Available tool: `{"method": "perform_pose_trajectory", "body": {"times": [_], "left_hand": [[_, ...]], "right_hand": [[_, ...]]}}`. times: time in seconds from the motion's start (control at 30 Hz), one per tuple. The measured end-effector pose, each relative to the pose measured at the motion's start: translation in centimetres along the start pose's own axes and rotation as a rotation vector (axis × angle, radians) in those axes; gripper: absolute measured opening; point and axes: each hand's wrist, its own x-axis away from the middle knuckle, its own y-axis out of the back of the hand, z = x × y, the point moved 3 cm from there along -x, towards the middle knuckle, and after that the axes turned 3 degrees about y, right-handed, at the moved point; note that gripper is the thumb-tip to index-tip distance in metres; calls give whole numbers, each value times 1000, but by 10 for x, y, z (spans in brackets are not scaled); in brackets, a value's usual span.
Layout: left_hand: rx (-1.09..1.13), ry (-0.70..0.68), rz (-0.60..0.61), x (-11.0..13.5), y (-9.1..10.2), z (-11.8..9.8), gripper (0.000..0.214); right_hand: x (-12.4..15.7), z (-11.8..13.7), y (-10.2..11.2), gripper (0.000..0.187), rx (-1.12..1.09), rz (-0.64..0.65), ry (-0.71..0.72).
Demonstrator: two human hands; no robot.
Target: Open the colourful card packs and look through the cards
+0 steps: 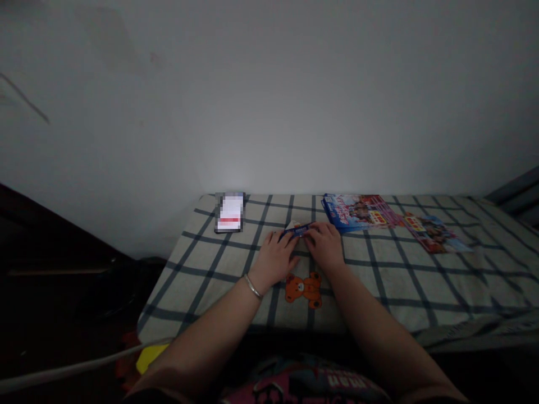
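Blue printed paper (300,230) is touched by left hand (277,257) and right hand (325,244), long axis crosswise between them, neither nearer; fingers part-curled, firm grip cannot be told; stacked leaflets (357,211) seen beyond right hand, rightward

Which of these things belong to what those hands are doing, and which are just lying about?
Likely in use:
blue printed piece, touched by the left hand and right hand
stack of printed sheets and sheet to its right, judging by similar printing

Probably lying about:
phone
yellow object, unclear
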Motion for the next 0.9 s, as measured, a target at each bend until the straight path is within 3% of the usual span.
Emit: {"method": "perform_pose_trajectory", "body": {"times": [0.13, 0.4, 0.9], "left_hand": [[19, 42, -21, 0, -1, 1, 49], [43, 44, -19, 0, -2, 3, 48], [54, 42, -26, -1, -1, 3, 47]], "right_hand": [[3, 6, -2, 23, -3, 121, 92], [5, 13, -2, 30, 20, 154, 152], [3, 20, 1, 28, 96, 140, 41]]}}
